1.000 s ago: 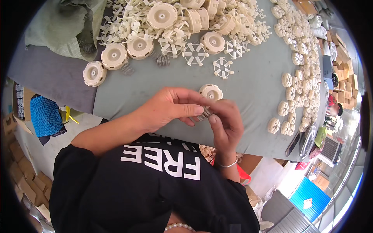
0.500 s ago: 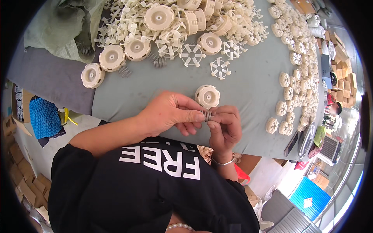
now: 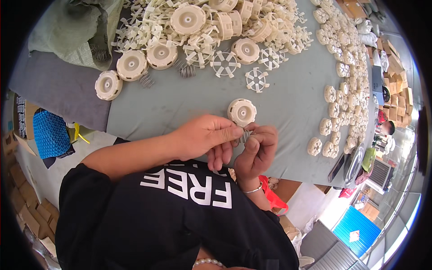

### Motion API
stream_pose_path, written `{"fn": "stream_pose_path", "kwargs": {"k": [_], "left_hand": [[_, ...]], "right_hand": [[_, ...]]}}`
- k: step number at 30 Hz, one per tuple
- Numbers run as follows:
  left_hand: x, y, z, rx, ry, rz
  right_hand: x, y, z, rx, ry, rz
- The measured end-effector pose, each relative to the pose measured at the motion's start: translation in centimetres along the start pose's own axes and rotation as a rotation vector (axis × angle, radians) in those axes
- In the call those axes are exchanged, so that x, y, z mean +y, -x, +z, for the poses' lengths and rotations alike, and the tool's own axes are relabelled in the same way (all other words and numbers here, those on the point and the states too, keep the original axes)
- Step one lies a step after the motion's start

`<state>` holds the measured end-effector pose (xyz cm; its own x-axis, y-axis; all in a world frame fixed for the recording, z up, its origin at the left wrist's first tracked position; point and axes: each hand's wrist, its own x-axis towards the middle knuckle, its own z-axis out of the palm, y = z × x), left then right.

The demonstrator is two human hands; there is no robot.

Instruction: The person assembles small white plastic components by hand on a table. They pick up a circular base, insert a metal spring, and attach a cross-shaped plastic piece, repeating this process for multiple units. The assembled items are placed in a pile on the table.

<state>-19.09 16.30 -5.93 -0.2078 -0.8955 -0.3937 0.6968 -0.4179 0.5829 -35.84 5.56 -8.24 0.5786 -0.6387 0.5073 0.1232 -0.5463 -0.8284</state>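
Between my two hands, close to the table's near edge, are small metal coil springs (image 3: 245, 136). My left hand (image 3: 215, 137) pinches them with thumb and forefinger, its other fingers curled below. From the other side my right hand (image 3: 260, 150) grips the springs with its thumb and bent fingers. Just beyond my fingertips a round cream plastic wheel-like housing (image 3: 242, 112) lies on the grey cloth, its hub facing up. Farther off lie a cream six-armed ring (image 3: 257, 80) and another such ring (image 3: 225, 64). Loose springs (image 3: 186, 70) sit beside the housings at the back.
A large heap of cream rings and housings (image 3: 270, 27) fills the far side. Rows of assembled round pieces (image 3: 335, 110) line the right of the table (image 3: 288, 99). A sack (image 3: 74, 33) with springs lies far left. A blue woven item (image 3: 50, 135) is at the left, beyond the edge.
My hands have shifted slightly, the right hand turning and moving lower with its thumb raised. The springs between my fingers are now tilted differently. The view has shifted slightly.
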Motion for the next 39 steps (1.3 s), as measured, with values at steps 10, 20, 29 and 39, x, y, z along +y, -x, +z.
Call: {"fn": "stream_pose_path", "kwargs": {"k": [10,20,29,39], "left_hand": [[-1.3,-0.5,-0.4,0.469,-1.432,0.934],[-0.6,-0.1,0.0,0.036,-0.092,0.055],[0.2,-0.1,0.5,0.178,-0.595,0.179],[0.6,-0.4,-2.4,-0.368,-0.087,-0.065]], "right_hand": [[-1.3,0.8,0.3,0.029,-0.327,0.467],[-0.2,-1.0,-1.3,-0.001,0.089,-0.016],[-1.3,-2.6,-3.5,-0.220,-0.216,0.577],[-1.0,-4.2,-5.4,-0.266,-0.400,0.110]]}}
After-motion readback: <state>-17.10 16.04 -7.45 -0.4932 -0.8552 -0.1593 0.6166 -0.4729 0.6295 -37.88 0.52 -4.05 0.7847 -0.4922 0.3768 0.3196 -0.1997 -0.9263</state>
